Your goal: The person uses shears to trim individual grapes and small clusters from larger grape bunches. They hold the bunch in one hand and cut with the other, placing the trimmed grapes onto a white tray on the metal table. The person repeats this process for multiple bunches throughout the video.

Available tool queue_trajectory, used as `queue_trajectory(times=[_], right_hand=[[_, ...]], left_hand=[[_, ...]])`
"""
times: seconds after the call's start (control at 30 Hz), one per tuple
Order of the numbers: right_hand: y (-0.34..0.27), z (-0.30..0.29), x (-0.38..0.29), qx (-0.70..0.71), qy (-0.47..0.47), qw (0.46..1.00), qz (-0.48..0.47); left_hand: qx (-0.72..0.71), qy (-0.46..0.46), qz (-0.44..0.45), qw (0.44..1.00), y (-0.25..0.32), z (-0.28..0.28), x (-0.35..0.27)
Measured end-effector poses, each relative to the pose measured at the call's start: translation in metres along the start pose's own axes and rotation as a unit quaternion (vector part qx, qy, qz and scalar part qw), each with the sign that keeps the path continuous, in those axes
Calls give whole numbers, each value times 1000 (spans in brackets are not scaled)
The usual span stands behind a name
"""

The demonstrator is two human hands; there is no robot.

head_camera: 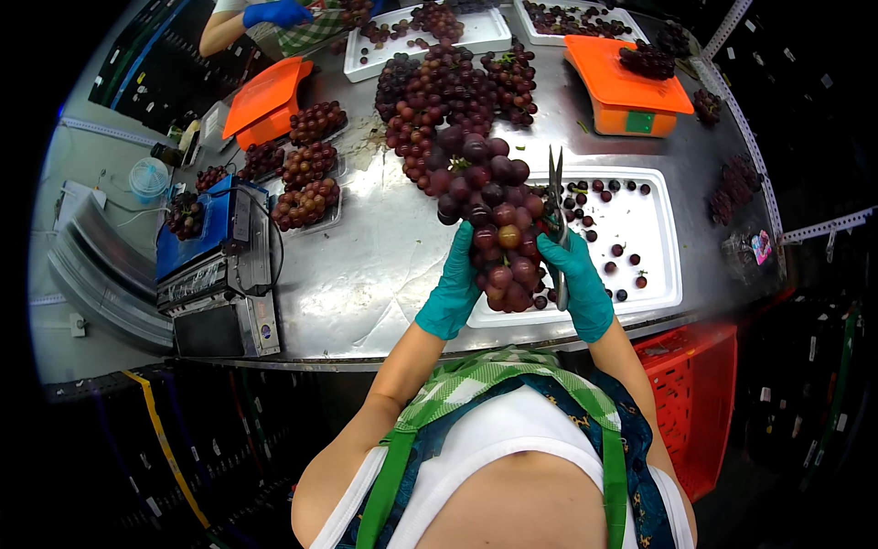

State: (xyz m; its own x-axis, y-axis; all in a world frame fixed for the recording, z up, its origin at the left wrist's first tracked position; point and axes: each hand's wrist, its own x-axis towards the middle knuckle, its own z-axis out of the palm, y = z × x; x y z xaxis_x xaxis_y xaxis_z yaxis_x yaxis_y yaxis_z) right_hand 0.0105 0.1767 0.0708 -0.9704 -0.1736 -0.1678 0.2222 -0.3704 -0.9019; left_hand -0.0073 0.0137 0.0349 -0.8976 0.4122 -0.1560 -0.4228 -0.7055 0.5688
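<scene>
A large bunch of dark red grapes (pixel 504 219) is held up before me, above the steel table. My left hand (pixel 456 285), in a teal glove, grips its left side; the fingertips are hidden behind the grapes. In my right hand (pixel 576 278), also gloved, are metal scissors (pixel 557 185), blades pointing away from me and slightly apart. The fingers of that hand also touch the right side of the bunch. Under it lies a white tray (pixel 671 240) with loose grapes (pixel 617 250). Beyond the held bunch, more bunches (pixel 446 89) are heaped on the table.
Orange scales (pixel 631 82) (pixel 264 96) stand at far right and far left. Packed grapes (pixel 309 165) and a wrapping machine (pixel 219 274) are on the left. A co-worker's blue-gloved hand (pixel 278 12) is across the table, near another white tray (pixel 494 34). A red crate (pixel 693 405) stands below right.
</scene>
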Motion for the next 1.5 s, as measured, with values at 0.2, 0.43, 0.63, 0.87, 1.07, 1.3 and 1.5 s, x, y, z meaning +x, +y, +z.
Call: queue_trajectory(times=[0.2, 0.43, 0.63, 0.87, 1.07, 1.3, 1.5], right_hand=[[5, 10, -4, -67, 60, 994, -56], [0, 9, -6, -57, 73, 996, -6], [0, 7, -12, -82, 75, 994, -7], [-1, 6, -22, -65, 98, 993, 8], [48, -50, -10, -335, 223, 915, 37], [109, -87, -27, -744, 206, 636, -3], [58, -47, -1, -458, 189, 849, -183]], left_hand=[[-16, 0, -2, 1000, 3, -6, 1], [-10, 22, -29, 999, -7, -12, 8], [-22, 16, -34, 999, 4, 9, 0], [-105, -3, -23, 994, 0, -7, 9], [-158, 15, 7, 987, -2, -31, 19], [-170, 13, 16, 985, 4, -35, 25], [-131, -21, -23, 991, 4, -30, 22]])
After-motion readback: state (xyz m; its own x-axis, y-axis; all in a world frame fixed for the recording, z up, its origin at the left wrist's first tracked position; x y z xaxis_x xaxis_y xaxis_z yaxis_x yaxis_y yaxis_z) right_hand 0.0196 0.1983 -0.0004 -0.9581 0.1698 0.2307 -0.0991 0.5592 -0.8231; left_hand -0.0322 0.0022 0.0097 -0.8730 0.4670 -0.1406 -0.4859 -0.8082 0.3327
